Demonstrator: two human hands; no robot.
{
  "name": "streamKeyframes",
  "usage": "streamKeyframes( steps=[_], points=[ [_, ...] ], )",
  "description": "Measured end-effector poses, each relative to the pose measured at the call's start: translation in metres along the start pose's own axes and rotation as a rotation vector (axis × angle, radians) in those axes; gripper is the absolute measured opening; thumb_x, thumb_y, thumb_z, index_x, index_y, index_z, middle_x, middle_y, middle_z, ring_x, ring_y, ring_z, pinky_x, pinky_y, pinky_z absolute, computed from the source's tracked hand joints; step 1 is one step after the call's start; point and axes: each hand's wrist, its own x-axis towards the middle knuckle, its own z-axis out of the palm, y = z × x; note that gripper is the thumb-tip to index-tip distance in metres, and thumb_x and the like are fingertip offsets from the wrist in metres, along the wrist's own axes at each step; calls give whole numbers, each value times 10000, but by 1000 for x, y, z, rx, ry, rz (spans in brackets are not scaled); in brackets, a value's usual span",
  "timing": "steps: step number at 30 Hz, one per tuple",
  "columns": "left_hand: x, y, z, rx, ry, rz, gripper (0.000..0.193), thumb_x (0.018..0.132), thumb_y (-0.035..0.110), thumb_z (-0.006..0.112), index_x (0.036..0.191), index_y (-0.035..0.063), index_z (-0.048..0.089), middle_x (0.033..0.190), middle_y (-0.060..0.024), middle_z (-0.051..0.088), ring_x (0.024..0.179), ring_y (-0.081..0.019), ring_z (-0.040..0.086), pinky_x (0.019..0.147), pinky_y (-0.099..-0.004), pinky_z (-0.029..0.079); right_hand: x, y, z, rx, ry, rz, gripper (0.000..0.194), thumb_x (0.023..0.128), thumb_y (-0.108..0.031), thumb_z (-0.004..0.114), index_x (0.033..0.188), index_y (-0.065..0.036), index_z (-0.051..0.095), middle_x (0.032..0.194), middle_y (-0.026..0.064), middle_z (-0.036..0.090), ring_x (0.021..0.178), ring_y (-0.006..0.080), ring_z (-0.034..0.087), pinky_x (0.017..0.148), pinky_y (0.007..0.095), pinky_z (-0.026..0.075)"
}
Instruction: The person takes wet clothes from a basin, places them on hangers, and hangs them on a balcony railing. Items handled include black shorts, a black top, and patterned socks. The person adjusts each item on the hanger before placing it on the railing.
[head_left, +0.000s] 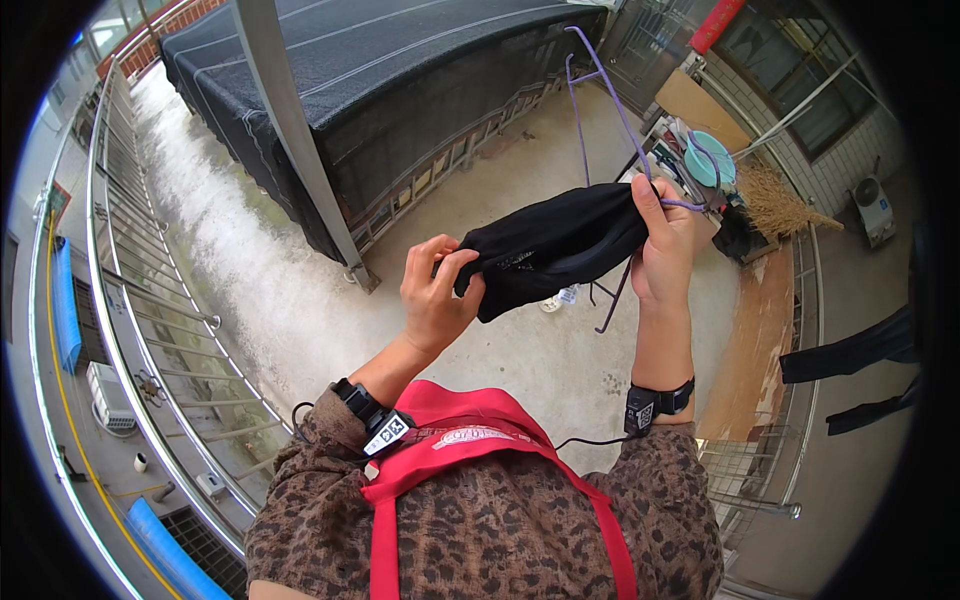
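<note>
A black cloth garment (559, 244) is stretched between my two hands above the concrete floor. At its left end, the bent fingers of my left hand (442, 281) pinch the edge. My right hand (664, 232) grips the other end, thumb on top. Behind that hand rises a purple metal rack (611, 82), its bars partly hidden by the cloth and fingers. Whether my right hand also touches a purple bar, I cannot tell. The garment has gathered folds, with a small patch of pale marks near its middle.
A dark mesh cover (420, 82) drapes a large frame beyond a metal post (292, 142). Metal railings (142, 300) run along the left. At right are a turquoise basin (709, 159), a straw broom (780, 199), a worn wooden board (757, 337) and hanging dark cloth (847, 349).
</note>
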Motion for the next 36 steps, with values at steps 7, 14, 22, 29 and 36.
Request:
streamKeyframes(
  steps=[7,14,22,29,36],
  points=[
    [97,-55,11,-936,-620,-824,74,941,144,668,917,79,641,828,70,588,779,-30,528,682,-243,430,9,0,-56,-95,32,-7,271,918,-194,727,735,-108,546,705,-72,538,646,25,439,608,203,348],
    [164,-19,37,-636,-1055,-651,229,931,223,703,969,-1,727,859,29,666,787,-35,544,716,-222,438,27,23,-123,-281,102,2,347,890,-237,756,676,-127,506,680,-102,464,637,14,355,584,217,259],
    [210,42,92,-629,-718,-620,261,922,271,713,932,11,739,708,58,567,600,-18,416,543,-216,300,22,29,-177,-498,62,-22,387,1019,-357,547,1154,-6,636,681,-4,548,547,26,356,495,220,293],
    [226,59,127,-364,-600,-451,286,933,228,693,942,-57,720,642,41,549,531,-32,416,461,-227,321,-10,-32,-232,-180,-7,-83,300,1015,-286,563,1008,1,649,620,21,561,469,10,350,440,178,246],
    [224,88,148,-90,-511,-32,174,912,140,698,898,-32,717,693,8,603,583,-51,490,539,-228,395,36,1,-162,-519,-163,-101,217,999,-183,550,937,-13,669,588,17,584,493,76,455,480,263,346]
  ],
)
